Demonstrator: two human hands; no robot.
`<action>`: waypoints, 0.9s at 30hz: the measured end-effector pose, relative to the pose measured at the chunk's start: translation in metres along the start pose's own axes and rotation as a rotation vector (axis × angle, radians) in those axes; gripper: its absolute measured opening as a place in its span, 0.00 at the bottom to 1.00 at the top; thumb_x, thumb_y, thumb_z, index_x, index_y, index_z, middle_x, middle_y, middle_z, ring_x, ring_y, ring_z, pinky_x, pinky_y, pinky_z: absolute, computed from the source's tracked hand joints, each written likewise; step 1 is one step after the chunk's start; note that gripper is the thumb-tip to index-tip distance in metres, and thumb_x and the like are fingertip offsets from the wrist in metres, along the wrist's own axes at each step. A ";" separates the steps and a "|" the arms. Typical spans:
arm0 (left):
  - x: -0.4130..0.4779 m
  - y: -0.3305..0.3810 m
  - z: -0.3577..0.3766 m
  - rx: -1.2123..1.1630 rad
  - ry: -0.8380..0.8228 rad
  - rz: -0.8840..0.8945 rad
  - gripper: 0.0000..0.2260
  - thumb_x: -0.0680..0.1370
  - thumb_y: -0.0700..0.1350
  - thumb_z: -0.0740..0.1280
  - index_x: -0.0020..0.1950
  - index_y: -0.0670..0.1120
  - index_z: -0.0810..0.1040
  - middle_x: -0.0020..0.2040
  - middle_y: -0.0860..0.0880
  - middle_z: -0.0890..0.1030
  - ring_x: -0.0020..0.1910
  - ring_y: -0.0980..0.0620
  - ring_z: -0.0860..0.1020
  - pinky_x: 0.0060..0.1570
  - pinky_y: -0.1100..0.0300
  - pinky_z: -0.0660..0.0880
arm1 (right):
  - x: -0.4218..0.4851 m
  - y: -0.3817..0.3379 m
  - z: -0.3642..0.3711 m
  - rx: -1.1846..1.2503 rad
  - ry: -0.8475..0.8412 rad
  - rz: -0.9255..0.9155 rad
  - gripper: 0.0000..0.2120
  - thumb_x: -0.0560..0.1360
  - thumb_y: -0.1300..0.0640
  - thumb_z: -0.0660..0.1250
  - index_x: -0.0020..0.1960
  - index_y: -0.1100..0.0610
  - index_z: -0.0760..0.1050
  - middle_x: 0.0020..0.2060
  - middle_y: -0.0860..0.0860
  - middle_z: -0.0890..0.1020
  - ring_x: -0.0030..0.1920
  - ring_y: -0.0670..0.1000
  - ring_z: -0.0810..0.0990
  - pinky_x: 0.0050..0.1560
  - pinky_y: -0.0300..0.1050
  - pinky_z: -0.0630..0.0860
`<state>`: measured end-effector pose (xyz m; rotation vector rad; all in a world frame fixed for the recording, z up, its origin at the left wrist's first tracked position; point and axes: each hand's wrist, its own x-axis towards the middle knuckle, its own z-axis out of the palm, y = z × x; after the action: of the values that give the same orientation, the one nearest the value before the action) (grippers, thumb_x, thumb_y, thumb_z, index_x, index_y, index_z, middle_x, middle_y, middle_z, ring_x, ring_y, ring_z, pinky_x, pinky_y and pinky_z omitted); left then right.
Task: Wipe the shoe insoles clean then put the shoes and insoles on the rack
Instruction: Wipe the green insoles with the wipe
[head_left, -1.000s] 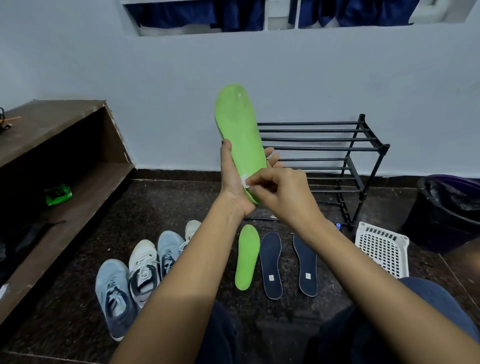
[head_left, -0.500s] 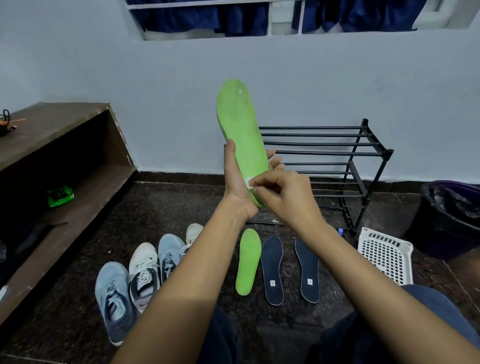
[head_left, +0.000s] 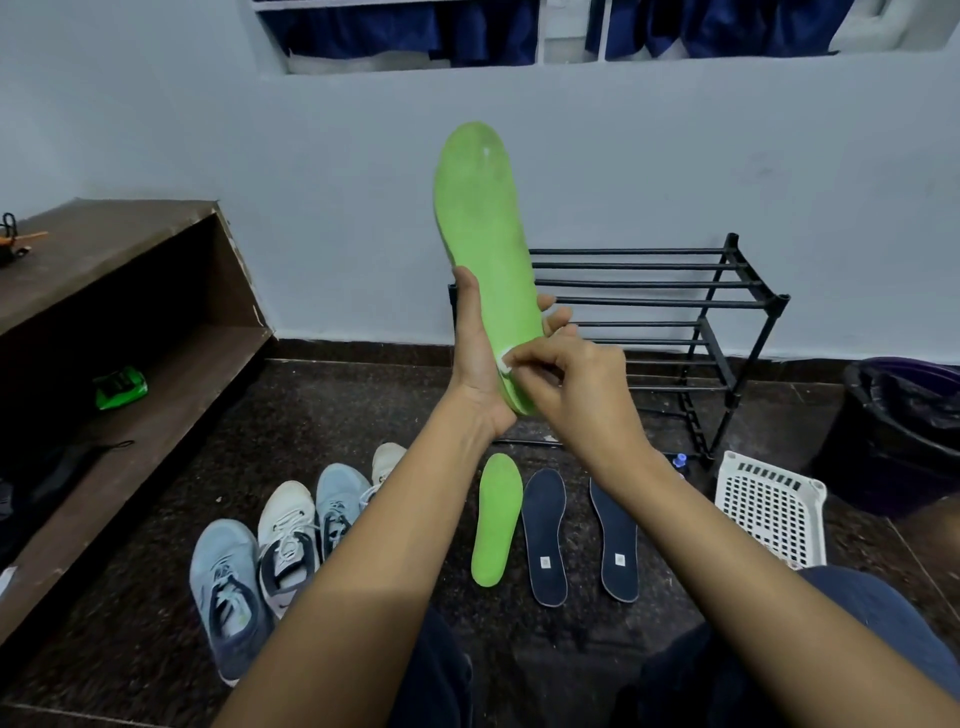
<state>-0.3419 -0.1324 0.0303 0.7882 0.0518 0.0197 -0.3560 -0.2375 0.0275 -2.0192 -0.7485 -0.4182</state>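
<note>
Black-lined bin (head_left: 852, 457), L hand (head_left: 475, 364) grips insole (head_left: 480, 218)

Arms are being held forward: left hand (head_left: 475, 364) wrapped round a green insole (head_left: 483, 218), right hand (head_left: 576, 384) pinching a white scrap (head_left: 505, 361).

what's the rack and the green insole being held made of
The rack: black rods with a dull sheen, probably painted metal tube; corner joints look plastic. Held green insole: matte, with pale worn patches near the toe, likely foam. The white scrap at its heel: cannot tell.
</note>
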 end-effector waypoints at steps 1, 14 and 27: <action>0.000 -0.001 0.001 0.005 -0.008 -0.005 0.39 0.71 0.75 0.51 0.50 0.40 0.75 0.40 0.42 0.80 0.37 0.48 0.79 0.41 0.58 0.79 | 0.000 0.000 0.001 -0.039 0.025 -0.036 0.07 0.70 0.66 0.71 0.45 0.58 0.84 0.39 0.53 0.85 0.40 0.50 0.83 0.45 0.39 0.77; 0.001 0.001 -0.007 -0.095 0.036 0.046 0.36 0.72 0.75 0.50 0.45 0.41 0.74 0.37 0.43 0.80 0.38 0.48 0.79 0.43 0.57 0.76 | 0.003 -0.003 0.009 -0.125 -0.007 -0.026 0.07 0.68 0.64 0.69 0.44 0.58 0.84 0.36 0.54 0.85 0.36 0.53 0.82 0.41 0.41 0.74; 0.006 0.013 -0.018 -0.089 0.031 0.060 0.38 0.72 0.76 0.50 0.47 0.41 0.76 0.40 0.44 0.80 0.37 0.49 0.80 0.40 0.56 0.77 | 0.003 -0.002 0.006 -0.002 -0.164 0.107 0.05 0.69 0.62 0.73 0.45 0.57 0.85 0.38 0.51 0.85 0.33 0.36 0.76 0.39 0.23 0.68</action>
<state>-0.3364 -0.1100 0.0262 0.7005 0.0559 0.0905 -0.3545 -0.2307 0.0274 -2.1026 -0.7350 -0.1938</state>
